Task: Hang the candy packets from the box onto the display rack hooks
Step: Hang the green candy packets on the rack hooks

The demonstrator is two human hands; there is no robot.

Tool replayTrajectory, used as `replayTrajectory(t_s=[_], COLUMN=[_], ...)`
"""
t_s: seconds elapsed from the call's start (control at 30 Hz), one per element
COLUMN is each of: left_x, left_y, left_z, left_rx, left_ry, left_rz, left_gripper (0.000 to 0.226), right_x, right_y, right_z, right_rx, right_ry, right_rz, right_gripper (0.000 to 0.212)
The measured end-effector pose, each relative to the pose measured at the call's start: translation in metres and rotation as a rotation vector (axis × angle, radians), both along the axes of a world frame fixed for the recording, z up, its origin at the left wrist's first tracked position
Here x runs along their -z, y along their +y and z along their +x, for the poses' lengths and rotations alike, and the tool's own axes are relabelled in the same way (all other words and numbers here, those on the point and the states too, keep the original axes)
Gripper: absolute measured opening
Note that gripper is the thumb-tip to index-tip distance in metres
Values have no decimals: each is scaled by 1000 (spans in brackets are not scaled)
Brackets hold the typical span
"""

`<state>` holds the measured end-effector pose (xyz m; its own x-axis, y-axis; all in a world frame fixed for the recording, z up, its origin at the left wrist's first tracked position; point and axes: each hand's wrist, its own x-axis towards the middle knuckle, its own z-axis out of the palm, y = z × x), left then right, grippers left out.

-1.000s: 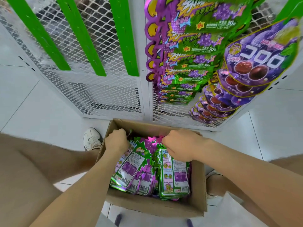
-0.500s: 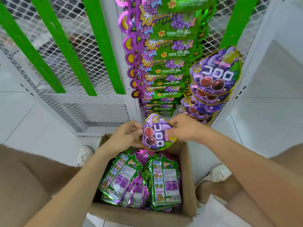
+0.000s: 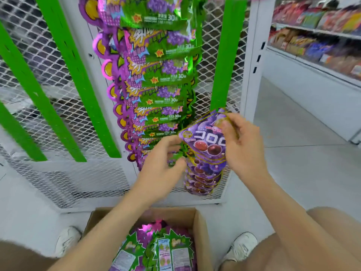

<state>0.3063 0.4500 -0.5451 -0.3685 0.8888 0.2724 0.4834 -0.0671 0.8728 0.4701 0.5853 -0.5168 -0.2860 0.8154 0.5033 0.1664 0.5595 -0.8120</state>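
Candy packet (image 3: 205, 137), the purple one, is held up in front of the display rack (image 3: 64, 173), between the two hands and above the box (image 3: 201, 231). The right hand (image 3: 242, 147) grasps its top right corner, with the thumb over the front of the packet and the fingers behind. The left hand (image 3: 162, 169) is at the packet's lower left edge, fingers curled close to it; whether it pinches the purple packet or the green packets (image 3: 156, 90) hanging just beside it, I cannot tell, because this part is blurred. The packet is tilted, its top leaning toward the rack. It is rounded in shape, purple with a thin yellow outline, white letters in the middle and two dark red round candies printed under them. It lies over the top of a column of the same purple packets (image 3: 203, 178) that hang on the rack. To the left of this column, on the same rack, hangs the long column of green and purple packets. The box stands on the floor below the rack, between two white shoes (image 3: 240, 245), and holds more green packets (image 3: 168, 251) lying on their fronts.
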Motion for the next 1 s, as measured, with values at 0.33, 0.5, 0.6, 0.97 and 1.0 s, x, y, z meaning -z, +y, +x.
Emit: replayTrajectory(t_s=[0.33, 0.5, 0.6, 0.97, 1.0], left_x=[-83, -94, -102, -123, -124], left_y=[106, 126, 132, 119, 118], left_z=[44, 43, 41, 39, 39], left_rx=[38, -6, 18, 206, 197], left_ry=[-24, -279, -454, -732, -723], left_rz=[137, 142, 126, -76, -82], left_gripper=[66, 41, 12, 28, 28], right_x=[-36, -45, -52, -65, -65], right_y=[57, 65, 63, 54, 52], right_z=[14, 3, -1, -9, -9], right_rx=[219, 172, 173, 288, 292], right_ry=[64, 60, 100, 136, 130], right_rz=[167, 195, 182, 232, 245], right_gripper=[15, 12, 13, 14, 13])
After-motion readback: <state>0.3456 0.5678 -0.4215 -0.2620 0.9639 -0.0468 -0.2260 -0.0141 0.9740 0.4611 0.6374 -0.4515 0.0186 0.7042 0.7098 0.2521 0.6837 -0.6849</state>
